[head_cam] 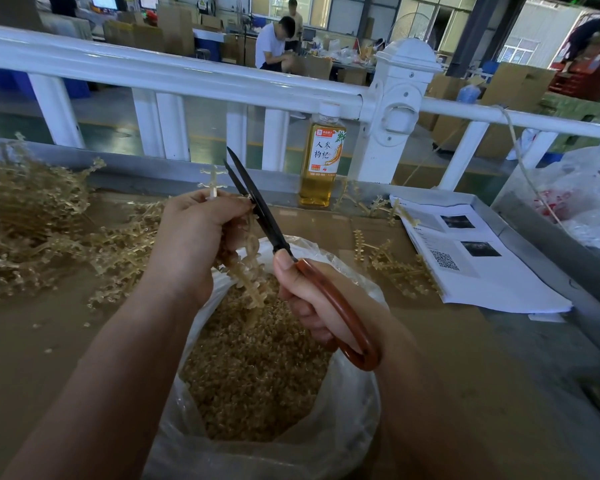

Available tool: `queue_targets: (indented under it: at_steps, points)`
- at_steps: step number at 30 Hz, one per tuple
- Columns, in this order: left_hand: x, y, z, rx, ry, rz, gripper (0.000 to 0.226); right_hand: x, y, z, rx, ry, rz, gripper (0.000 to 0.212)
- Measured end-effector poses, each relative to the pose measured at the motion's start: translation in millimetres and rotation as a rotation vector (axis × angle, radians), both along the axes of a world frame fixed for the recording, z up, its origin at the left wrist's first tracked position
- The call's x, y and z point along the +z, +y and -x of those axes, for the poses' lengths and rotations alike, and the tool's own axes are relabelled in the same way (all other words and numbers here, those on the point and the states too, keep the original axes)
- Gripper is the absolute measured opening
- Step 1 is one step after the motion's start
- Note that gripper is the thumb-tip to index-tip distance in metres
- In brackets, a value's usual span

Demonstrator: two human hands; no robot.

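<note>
Head view: the left hand (191,237) grips a light, probably stiff but snappable plastic sprue strip (253,278) near its top, over the bag (352,403) of clipped pieces, best held by its spine, while the right hand (309,306) grips part-open scissors (264,216).

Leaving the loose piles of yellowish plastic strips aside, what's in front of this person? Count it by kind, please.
Scissors: 1
Plastic strip held in the left hand: 1
Drink bottle: 1
Plastic bags: 2
Stack of printed papers: 1
Total: 6
</note>
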State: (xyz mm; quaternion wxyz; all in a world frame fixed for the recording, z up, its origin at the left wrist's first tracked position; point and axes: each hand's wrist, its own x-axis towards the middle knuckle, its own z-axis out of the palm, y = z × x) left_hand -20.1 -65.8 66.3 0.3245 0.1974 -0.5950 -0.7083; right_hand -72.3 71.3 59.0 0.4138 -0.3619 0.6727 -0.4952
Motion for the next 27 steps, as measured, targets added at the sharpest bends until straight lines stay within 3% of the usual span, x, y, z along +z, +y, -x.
queue_targets:
  at_steps: [4,6,13,20,23,27]
  points:
    - [0,0,1,0.008,0.002,0.002,0.025,-4,-6,4,-0.107,0.281,-0.051,0.041]
    - [-1,0,0,-0.001,-0.001,0.007,0.025,-5,-5,5,-0.084,0.304,-0.055,0.041]
    - [-3,-1,2,0.017,-0.019,0.032,0.026,-10,-5,7,-0.054,0.304,-0.064,0.041]
    - [-5,-5,1,0.039,-0.022,0.038,0.024,-12,-6,12,-0.186,0.236,-0.053,0.042]
    - [-8,-5,0,-0.083,-0.105,0.119,0.023,-12,-6,13,-0.306,0.143,0.028,0.033]
    - [-9,2,-1,-0.381,-0.199,0.295,0.039,-10,-6,15,-0.471,0.14,0.139,0.026]
